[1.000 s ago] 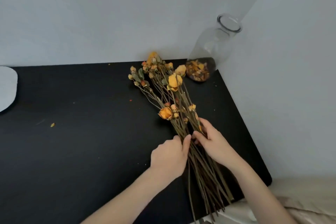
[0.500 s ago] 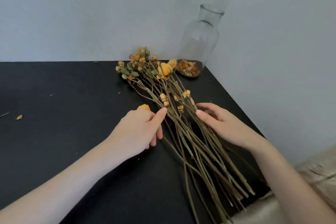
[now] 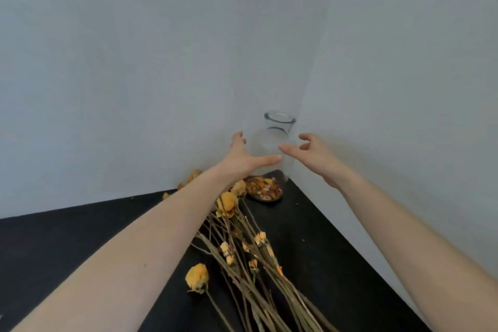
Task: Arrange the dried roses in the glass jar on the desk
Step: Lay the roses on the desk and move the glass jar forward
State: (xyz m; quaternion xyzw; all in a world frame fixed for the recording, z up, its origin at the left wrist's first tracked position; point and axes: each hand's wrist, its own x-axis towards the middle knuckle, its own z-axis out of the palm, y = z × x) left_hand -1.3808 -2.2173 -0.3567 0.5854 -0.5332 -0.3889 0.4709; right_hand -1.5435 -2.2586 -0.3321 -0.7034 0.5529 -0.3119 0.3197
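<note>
A clear glass jar [image 3: 279,127] with a narrow neck stands upright in the far corner of the black desk [image 3: 67,245], with dried petals [image 3: 265,188] in its bottom. My left hand [image 3: 244,155] and my right hand [image 3: 310,153] are stretched out on either side of the jar's body, fingers spread, holding nothing; whether they touch the glass is unclear. The dried roses [image 3: 242,253], yellow-orange heads on long bare stems, lie loose on the desk under my left forearm, heads toward the jar.
Pale walls meet right behind the jar. The desk's right edge [image 3: 350,248] runs diagonally along the right wall. Stems reach past the bottom of the view.
Both hands let go of the stems and reached forward to either side of the jar. The view tilted up. The roses stay lying on the desk.
</note>
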